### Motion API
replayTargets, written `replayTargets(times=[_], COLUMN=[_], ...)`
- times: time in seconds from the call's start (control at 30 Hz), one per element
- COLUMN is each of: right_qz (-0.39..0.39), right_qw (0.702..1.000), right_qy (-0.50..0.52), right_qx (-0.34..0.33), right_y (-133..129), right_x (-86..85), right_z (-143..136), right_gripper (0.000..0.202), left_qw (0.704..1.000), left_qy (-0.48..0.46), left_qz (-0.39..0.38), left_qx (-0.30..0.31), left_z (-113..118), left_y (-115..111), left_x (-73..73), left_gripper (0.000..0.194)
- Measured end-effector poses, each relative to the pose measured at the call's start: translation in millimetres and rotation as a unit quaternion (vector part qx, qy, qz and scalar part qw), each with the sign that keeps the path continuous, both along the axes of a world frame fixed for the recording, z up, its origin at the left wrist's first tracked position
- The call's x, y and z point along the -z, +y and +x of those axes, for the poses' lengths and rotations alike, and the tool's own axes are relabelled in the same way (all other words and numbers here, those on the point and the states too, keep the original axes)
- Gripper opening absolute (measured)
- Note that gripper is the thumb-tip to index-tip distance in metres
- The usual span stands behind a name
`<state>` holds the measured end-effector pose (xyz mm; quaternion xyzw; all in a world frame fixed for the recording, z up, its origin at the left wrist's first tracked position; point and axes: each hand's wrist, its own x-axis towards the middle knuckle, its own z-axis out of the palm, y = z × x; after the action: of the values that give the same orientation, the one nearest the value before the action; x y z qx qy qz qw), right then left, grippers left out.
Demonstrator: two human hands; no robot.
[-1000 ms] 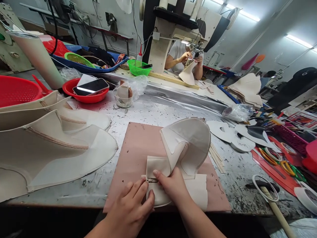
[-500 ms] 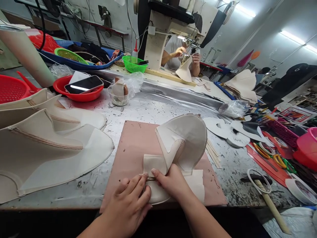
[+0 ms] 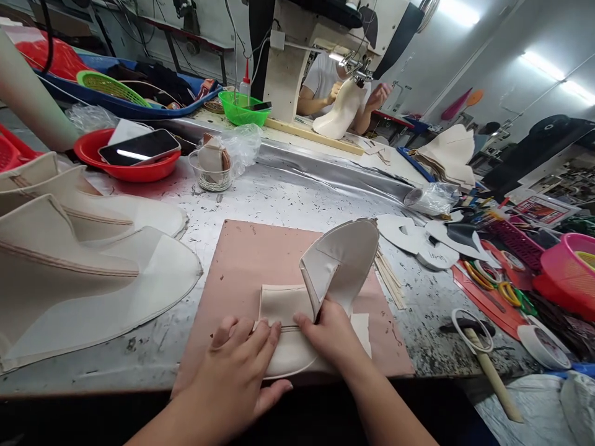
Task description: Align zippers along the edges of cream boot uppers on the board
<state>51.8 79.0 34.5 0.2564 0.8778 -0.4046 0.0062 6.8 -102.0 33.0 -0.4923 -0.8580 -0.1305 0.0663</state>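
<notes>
A cream leather boot upper (image 3: 356, 260) lies partly folded on a pinkish cutting board (image 3: 269, 248), its rounded end standing up to the right. My right hand (image 3: 337, 341) is closed around the fold, the thumb pressing near a seam. Flat fingers of my left hand (image 3: 232, 365) rest on the leather at the seam's left end, with the thumb spread out below. Between and beyond my hands, a rectangular flap (image 3: 286, 303) of the upper lies flat. Part of the upper is hidden under my right hand.
Several boot uppers (image 3: 93, 303) are piled at left. A red bowl (image 3: 130, 170) holds a phone. Right lie white cut pieces (image 3: 434, 251), leather strips (image 3: 390, 279), a hammer (image 3: 495, 378) and tape rolls. Behind, a person (image 3: 320, 87) works at a sewing machine (image 3: 283, 80).
The standing end of the upper has tipped and narrowed in view. My left fingers have flattened out and the thumb has moved away. The seam between my hands now shows closed and flat.
</notes>
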Motion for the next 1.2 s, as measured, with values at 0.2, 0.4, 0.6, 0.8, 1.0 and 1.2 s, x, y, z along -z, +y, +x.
replayTargets(times=[0.2,0.4,0.6,0.8,1.0,1.2], right_qz=[0.075,0.052,0.007,0.076,0.081,0.107], right_qw=[0.996,0.998,1.0,0.996,0.992,0.986], right_qy=[-0.017,-0.023,0.016,0.052,0.096,0.125], right_qx=[-0.036,-0.006,0.015,-0.008,-0.007,0.014], right_y=[-6.1,29.4,56.4,54.4,50.6,68.4], right_x=[-1.9,-18.2,-16.6,-11.2,1.0,-6.6], right_z=[-1.1,19.5,42.5,39.5,37.9,49.7], right_gripper=[0.036,0.03,0.041,0.033,0.023,0.014], left_qw=[0.992,0.98,0.979,0.975,0.953,0.95], left_qy=[-0.029,-0.07,-0.034,-0.051,-0.065,-0.081], left_qz=[-0.091,-0.146,-0.148,-0.17,-0.222,-0.216], left_qx=[0.079,0.117,0.134,0.132,0.194,0.211], left_z=[7.5,7.2,8.6,9.7,19.1,24.0], left_y=[25.4,29.5,31.1,47.6,83.3,91.7], left_x=[-5.2,-4.5,-10.5,-18.8,-20.7,-6.5], left_gripper=[0.064,0.056,0.065,0.058,0.076,0.082])
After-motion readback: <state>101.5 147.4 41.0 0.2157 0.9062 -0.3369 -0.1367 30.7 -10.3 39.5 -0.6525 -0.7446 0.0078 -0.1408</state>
